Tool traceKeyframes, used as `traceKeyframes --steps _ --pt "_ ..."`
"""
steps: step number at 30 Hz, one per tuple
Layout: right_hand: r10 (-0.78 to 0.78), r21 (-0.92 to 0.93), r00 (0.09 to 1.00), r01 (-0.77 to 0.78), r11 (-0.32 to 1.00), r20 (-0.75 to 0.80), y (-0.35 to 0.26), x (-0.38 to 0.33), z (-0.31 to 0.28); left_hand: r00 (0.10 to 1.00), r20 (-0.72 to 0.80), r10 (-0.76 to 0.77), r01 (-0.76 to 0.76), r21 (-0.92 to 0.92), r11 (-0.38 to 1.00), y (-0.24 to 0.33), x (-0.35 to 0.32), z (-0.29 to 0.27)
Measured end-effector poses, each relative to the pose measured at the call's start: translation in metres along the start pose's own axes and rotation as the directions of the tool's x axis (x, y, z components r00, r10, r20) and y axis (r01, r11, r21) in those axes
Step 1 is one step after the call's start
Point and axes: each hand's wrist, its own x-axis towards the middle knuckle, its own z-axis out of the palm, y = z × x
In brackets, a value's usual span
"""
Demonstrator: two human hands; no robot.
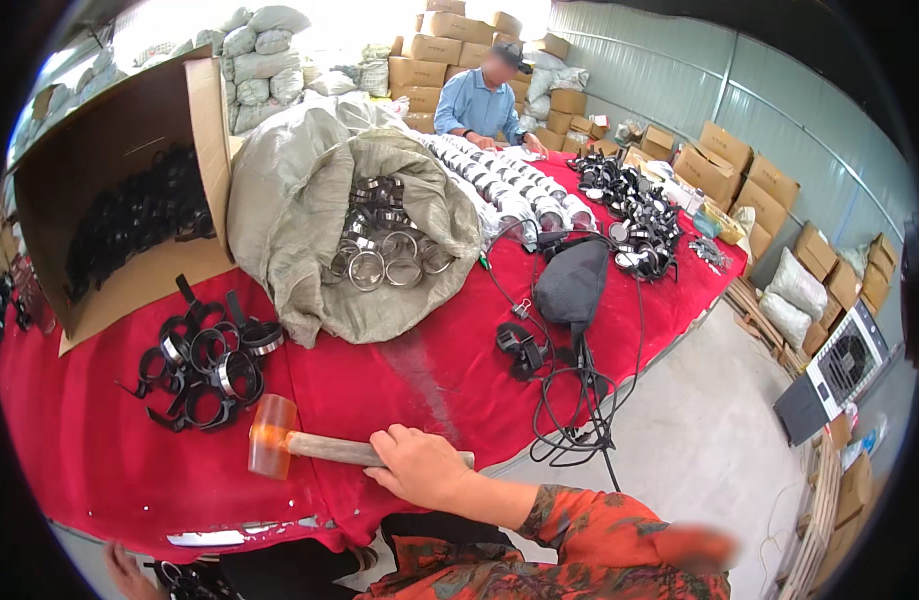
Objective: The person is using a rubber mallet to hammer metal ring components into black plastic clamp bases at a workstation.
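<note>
My right hand (419, 466) is closed round the wooden handle of a mallet (331, 449) with a translucent orange head. The mallet lies level over the red cloth near the table's front edge. At the lower left, my left hand (129, 573) is partly cut off by the picture's rim; its visible fingers are stretched out, with nothing seen in them. Beside it, below the table edge, are black ring clamps (184, 580). A loose heap of black and silver ring clamps (207, 360) lies on the cloth beyond the mallet head.
A woven sack (279, 200) of metal rings and a carton (211, 150) of black parts stand on the table (379, 390). Right of them are a black pouch (571, 285) and tangled cables (579, 420). Across the table, a person (482, 105) works beside rows of wrapped parts (509, 185).
</note>
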Motion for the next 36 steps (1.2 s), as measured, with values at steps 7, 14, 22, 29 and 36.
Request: traceKeyframes --steps 7,14,22,29,36 --pt "-0.003 -0.016 1.0 0.003 1.0 -0.016 0.002 0.001 0.004 0.684 0.37 0.629 -0.515 -0.365 0.775 0.196 0.04 0.146" --pt "-0.004 0.104 1.0 0.006 0.995 -0.019 0.007 -0.001 0.005 0.652 0.435 0.621 -0.592 -0.219 0.776 0.217 0.051 0.192" --pt "-0.06 0.158 0.997 0.069 0.985 -0.058 0.012 -0.001 0.01 0.78 0.234 0.581 -0.538 -0.224 0.813 0.18 0.023 0.183" --pt "-0.068 0.154 0.997 0.073 0.985 -0.039 0.01 0.002 0.007 0.888 0.387 0.247 -0.076 -0.407 0.91 0.134 0.033 0.189" --pt "-0.048 0.145 0.998 0.052 0.988 -0.031 0.007 0.0 0.004 0.743 0.263 0.616 -0.48 -0.432 0.764 0.142 0.052 0.197"
